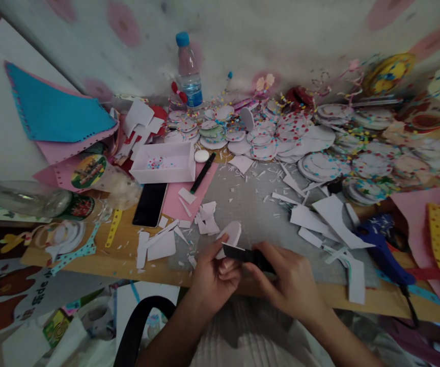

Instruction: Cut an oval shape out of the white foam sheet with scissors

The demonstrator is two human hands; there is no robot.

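Near the table's front edge, my left hand (219, 272) is closed on a small white rounded piece (232, 234), which sticks up past the fingers. My right hand (281, 272) grips the dark handle of a craft knife (248, 255). The knife's blade points left and lies against or just in front of the lower part of the white piece; exact contact cannot be made out. Beneath both hands is a grey cutting mat (243, 196) strewn with thin white shavings. White offcuts (311, 219) lie to the right, and more scraps (207, 218) to the left.
A white box (162, 162), a black pen (203, 172) and a phone (149, 204) lie to the left. Stacks of dotted white discs (323, 165) line the back, near a water bottle (190, 76). A blue glue gun (386, 250) with a cord lies right. A clear bottle (32, 198) lies far left.
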